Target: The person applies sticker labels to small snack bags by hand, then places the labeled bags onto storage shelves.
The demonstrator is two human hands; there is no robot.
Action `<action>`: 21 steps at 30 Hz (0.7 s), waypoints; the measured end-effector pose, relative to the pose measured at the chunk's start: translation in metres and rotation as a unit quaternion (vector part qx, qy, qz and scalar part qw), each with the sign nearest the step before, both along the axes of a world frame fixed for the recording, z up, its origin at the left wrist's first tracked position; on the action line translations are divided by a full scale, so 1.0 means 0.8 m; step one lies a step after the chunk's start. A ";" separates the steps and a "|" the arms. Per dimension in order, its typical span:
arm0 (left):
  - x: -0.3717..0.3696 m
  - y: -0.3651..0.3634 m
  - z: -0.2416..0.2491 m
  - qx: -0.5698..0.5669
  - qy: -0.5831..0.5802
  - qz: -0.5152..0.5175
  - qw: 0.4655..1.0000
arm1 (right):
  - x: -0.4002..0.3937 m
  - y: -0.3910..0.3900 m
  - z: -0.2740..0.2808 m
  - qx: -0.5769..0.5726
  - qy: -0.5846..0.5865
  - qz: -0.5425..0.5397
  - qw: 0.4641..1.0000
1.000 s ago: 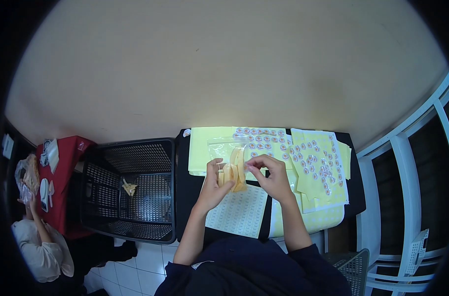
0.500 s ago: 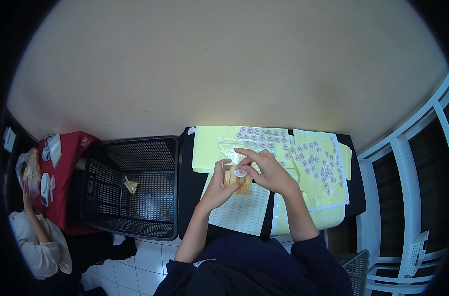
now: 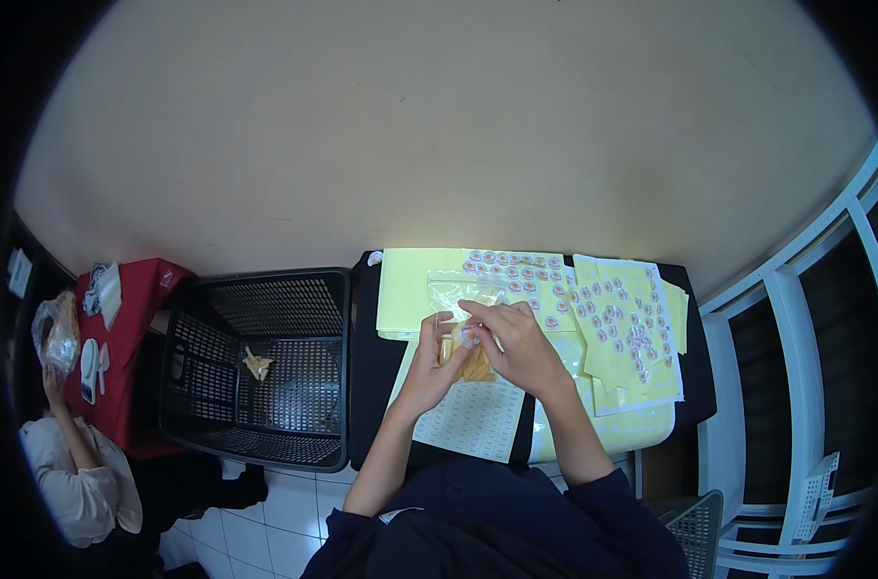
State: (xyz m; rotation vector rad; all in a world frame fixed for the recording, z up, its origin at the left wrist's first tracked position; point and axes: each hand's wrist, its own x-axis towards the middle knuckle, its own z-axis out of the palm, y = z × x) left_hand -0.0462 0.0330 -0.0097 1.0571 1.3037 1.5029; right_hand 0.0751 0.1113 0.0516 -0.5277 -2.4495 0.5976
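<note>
A small clear bag of yellow chips (image 3: 475, 369) is held up over the table, its upper part covered by my fingers. My left hand (image 3: 427, 374) grips the bag's left side, with the thumb on its front. From the right, my right hand (image 3: 521, 345) has thumb and fingertips closed on the bag's upper front. A round white-and-orange sticker (image 3: 469, 340) on the bag shows partly between my thumbs. Beneath lies a white sheet of small printed labels (image 3: 470, 422). Just behind my hands, another clear bag (image 3: 443, 291) lies on yellow backing paper (image 3: 402, 289).
More round stickers (image 3: 608, 314) sit on yellow sheets (image 3: 617, 381) at right, over a black-covered table (image 3: 695, 386). Left stands a black plastic basket (image 3: 348, 386) with one bag of chips (image 3: 257, 364). Beyond, another person (image 3: 82, 482) handles a bag (image 3: 61, 333) at a red table (image 3: 121, 386) with a scale (image 3: 89, 369).
My right hand has drawn in and down, its thumb and fingers now covering more of the sticker. The other person's hand has shifted slightly at the bag on the red table.
</note>
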 end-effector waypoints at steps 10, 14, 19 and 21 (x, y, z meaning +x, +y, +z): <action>0.010 -0.004 0.012 0.081 0.019 0.058 0.995 | -0.008 -0.015 -0.023 -0.096 0.193 -0.188 0.958; 0.009 -0.002 0.016 0.089 0.032 0.066 0.993 | -0.007 -0.017 -0.044 -0.388 0.278 -0.070 0.876; 0.003 0.002 0.004 0.104 0.009 0.117 0.988 | -0.012 -0.026 -0.044 -0.372 0.261 -0.078 0.887; 0.006 0.003 0.004 0.099 0.011 0.142 0.985 | -0.011 -0.028 -0.038 -0.365 0.249 -0.066 0.895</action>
